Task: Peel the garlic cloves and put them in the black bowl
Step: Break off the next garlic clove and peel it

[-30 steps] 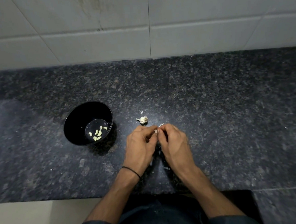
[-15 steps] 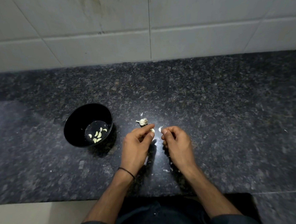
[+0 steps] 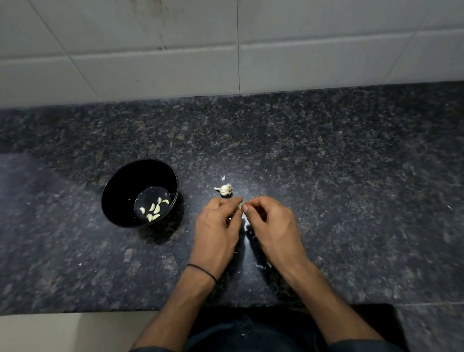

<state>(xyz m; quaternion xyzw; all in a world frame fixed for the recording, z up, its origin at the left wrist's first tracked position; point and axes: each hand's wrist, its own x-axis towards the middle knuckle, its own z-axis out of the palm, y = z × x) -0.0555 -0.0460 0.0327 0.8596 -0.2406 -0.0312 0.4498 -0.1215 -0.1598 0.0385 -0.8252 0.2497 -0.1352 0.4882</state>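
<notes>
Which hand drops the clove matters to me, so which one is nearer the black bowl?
Left. The left hand sits just right of the black bowl, not touching it; the right hand is farther right, beyond the left. Both pinch one garlic clove.

Black bowl (image 3: 127, 183), holding pale yellow peeled cloves (image 3: 154, 208); garlic bulb (image 3: 224, 190) white, browner at the root end; garlic clove (image 3: 239, 205) off-white. Countertop (image 3: 334, 168) dark grey granite, speckled with lighter grey and brown flecks; wall tiles (image 3: 135, 72) pale grey-white with dark grout lines and smudged stains. Wristband (image 3: 203, 271) black.
</notes>
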